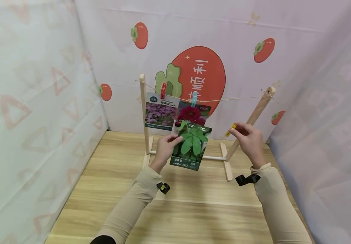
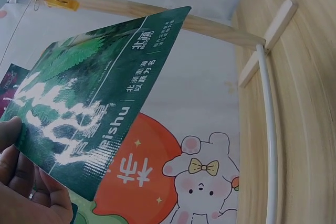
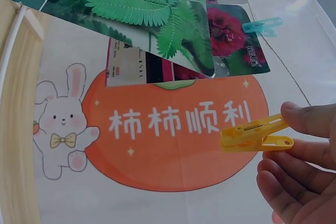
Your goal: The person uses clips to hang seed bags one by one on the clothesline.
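My left hand (image 1: 166,150) pinches a green seed packet (image 1: 192,145) by its left edge, a fern-like leaf pictured on its front. The packet is held in front of the string (image 1: 224,99), overlapping the hung packets in the head view. In my right hand (image 1: 249,140) a yellow clothespin (image 3: 254,136) is pinched between thumb and fingers, to the right of the packet and below the string. A purple-flower packet (image 1: 160,113) hangs under a red clothespin (image 1: 163,90). Beside it, a red-flower packet (image 1: 193,113) hangs under a light blue clothespin (image 1: 194,99).
Two wooden posts, the left one (image 1: 145,115) and the right one (image 1: 254,113), carry the string. A white rod (image 1: 213,158) joins their feet on the wooden table (image 1: 193,210). Behind stands a white backdrop (image 1: 108,44) printed with persimmons; cloth walls flank both sides.
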Tool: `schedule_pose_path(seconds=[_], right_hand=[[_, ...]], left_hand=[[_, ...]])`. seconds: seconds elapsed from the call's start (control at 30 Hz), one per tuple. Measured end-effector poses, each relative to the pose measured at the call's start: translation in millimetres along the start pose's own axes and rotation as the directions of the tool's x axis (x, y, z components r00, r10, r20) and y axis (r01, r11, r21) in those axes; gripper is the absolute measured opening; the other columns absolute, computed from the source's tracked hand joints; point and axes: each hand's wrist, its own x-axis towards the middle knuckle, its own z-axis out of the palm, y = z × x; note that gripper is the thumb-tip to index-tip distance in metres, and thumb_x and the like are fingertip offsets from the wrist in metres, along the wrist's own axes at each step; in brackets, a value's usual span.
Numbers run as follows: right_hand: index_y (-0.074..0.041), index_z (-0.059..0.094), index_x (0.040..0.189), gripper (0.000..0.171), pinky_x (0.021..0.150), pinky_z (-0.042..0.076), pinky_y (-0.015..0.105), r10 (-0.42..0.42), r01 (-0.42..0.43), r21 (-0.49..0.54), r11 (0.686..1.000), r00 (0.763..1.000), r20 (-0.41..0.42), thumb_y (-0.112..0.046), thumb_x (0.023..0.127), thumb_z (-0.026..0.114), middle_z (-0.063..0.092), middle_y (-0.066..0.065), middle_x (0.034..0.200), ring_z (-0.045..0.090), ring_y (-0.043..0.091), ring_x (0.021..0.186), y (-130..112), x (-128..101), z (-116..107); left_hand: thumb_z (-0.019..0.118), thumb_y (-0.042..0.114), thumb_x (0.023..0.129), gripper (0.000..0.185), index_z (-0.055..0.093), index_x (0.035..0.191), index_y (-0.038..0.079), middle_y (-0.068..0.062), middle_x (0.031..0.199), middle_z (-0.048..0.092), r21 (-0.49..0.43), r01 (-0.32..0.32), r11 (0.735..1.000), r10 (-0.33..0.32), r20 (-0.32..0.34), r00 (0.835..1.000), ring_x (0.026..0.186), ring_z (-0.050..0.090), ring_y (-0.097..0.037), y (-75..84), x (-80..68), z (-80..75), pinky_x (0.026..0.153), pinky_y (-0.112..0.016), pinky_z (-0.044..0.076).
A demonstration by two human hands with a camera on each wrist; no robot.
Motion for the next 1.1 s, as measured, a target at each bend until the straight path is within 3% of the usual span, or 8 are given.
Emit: schedule_pose_path(seconds=[0.3,0.47,0.6,0.8,1.1], right_hand=[[0.007,0.07,0.108,0.028,0.066,0.042,0.002,-0.035,0.034,-0.017,0.999,0.999,-0.034,-0.008,0.084,0.075,0.071,0.025,0.098,0.051,-0.019,0.072,-10.9,12.3,-8.9],[0.008,0.071,0.107,0.027,0.066,0.041,0.001,-0.098,0.097,-0.021,0.995,0.994,-0.051,-0.005,0.083,0.076,0.071,0.025,0.096,0.051,-0.02,0.072,-15.3,19.7,-12.1],[0.008,0.071,0.107,0.027,0.068,0.041,0.001,-0.135,0.134,-0.022,0.991,0.989,-0.059,-0.004,0.083,0.076,0.07,0.025,0.095,0.051,-0.02,0.073,-18.3,26.8,-15.3],[0.006,0.071,0.108,0.028,0.07,0.041,0.001,-0.175,0.172,-0.054,0.984,0.983,-0.051,-0.006,0.084,0.075,0.071,0.025,0.096,0.05,-0.021,0.076,-26.0,38.4,-18.6],[0.005,0.072,0.107,0.026,0.074,0.041,0.001,-0.271,0.268,-0.064,0.961,0.962,-0.042,-0.008,0.084,0.075,0.072,0.024,0.095,0.051,-0.019,0.079,-42.6,56.1,-20.9]], left_hand=[[0.073,0.021,0.088,0.029,0.072,0.109,0.002,-0.012,0.106,0.07,-0.051,-0.046,0.998,0.046,0.0,0.999,0.088,0.063,-0.011,6.4,4.0,9.7,0.075,-0.023,0.051],[0.073,0.019,0.088,0.028,0.072,0.107,-0.001,-0.015,0.1,0.071,-0.084,-0.126,0.988,0.124,-0.029,0.992,0.078,0.06,-0.007,10.5,1.5,18.0,0.066,-0.022,0.047],[0.073,0.016,0.088,0.027,0.072,0.106,-0.003,-0.018,0.104,0.069,-0.082,-0.169,0.982,0.169,-0.013,0.986,0.079,0.06,-0.005,13.4,2.1,25.3,0.068,-0.02,0.048],[0.073,0.014,0.088,0.026,0.072,0.108,-0.003,-0.019,0.109,0.069,-0.085,-0.149,0.985,0.149,-0.011,0.989,0.087,0.064,-0.01,14.8,3.4,36.5,0.075,-0.021,0.053],[0.073,0.017,0.088,0.028,0.071,0.108,-0.002,-0.02,0.105,0.07,-0.14,-0.116,0.983,0.113,-0.031,0.993,0.078,0.059,-0.004,14.9,8.3,59.1,0.065,-0.018,0.046]])
